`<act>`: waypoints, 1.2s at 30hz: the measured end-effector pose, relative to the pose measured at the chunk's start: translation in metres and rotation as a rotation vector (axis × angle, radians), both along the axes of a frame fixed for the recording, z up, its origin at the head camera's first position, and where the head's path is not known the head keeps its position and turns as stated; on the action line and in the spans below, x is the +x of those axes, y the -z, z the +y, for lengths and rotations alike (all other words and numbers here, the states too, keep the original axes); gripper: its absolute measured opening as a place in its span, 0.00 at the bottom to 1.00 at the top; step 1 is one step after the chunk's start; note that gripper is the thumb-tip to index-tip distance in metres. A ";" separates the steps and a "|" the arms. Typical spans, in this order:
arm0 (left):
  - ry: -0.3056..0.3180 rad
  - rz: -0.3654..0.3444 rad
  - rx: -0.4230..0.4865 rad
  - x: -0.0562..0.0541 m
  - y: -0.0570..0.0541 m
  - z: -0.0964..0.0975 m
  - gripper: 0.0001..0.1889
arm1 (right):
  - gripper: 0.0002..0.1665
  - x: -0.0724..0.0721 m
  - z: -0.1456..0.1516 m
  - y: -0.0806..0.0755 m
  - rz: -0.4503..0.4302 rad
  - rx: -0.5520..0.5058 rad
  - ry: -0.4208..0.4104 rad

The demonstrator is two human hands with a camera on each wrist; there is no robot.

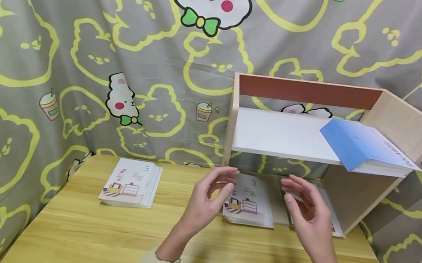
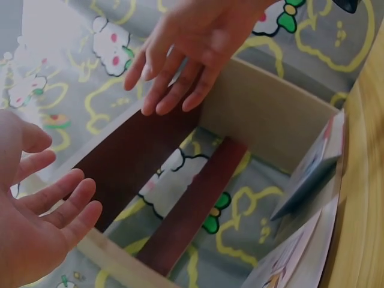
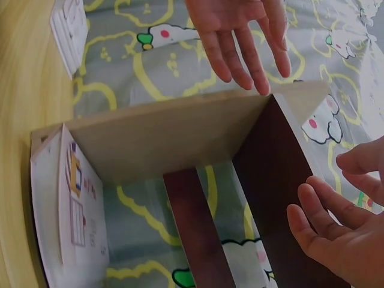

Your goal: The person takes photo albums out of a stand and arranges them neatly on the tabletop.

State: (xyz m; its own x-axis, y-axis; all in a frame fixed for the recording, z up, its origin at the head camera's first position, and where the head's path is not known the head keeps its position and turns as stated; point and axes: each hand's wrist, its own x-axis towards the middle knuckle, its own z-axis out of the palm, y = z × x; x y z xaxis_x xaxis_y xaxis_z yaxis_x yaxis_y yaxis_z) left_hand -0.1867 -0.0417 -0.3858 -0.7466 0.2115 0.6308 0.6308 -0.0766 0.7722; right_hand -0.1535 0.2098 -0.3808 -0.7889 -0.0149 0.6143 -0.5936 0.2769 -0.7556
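Note:
My left hand (image 1: 207,194) hovers before the left part of a wooden desk shelf (image 1: 371,210), its fingers loosely bent around nothing. A stack of white illustrated booklets (image 1: 251,201) lies in the lower compartment, just right of that hand. Apart from the left hand, my right hand (image 1: 309,214) holds nothing either; its fingers are relaxed in the right wrist view (image 3: 342,210). Partly hidden behind it is another flat booklet or stack (image 1: 334,209) at the compartment's right. Above, a thick blue-and-white book (image 1: 372,149) lies on the white upper board (image 1: 276,132).
On the wooden table (image 1: 96,241), left of the shelf, lies another stack of similar booklets (image 1: 131,183). Behind everything hangs a grey patterned curtain (image 1: 177,135). The shelf's right side panel (image 1: 404,128) rises beside the blue book, whose front corner overhangs the board.

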 end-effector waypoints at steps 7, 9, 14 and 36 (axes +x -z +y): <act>0.022 0.004 0.006 -0.003 -0.001 0.017 0.16 | 0.30 0.004 0.013 0.002 -0.011 -0.004 0.030; 0.030 0.004 0.008 -0.004 0.000 0.021 0.16 | 0.29 0.004 0.015 0.004 -0.012 -0.012 0.027; 0.044 0.016 0.007 -0.007 0.000 0.033 0.16 | 0.27 0.003 0.021 0.007 0.026 -0.069 0.016; 0.098 0.040 -0.015 -0.013 0.002 0.082 0.18 | 0.25 0.014 0.060 0.011 -0.036 -0.097 0.227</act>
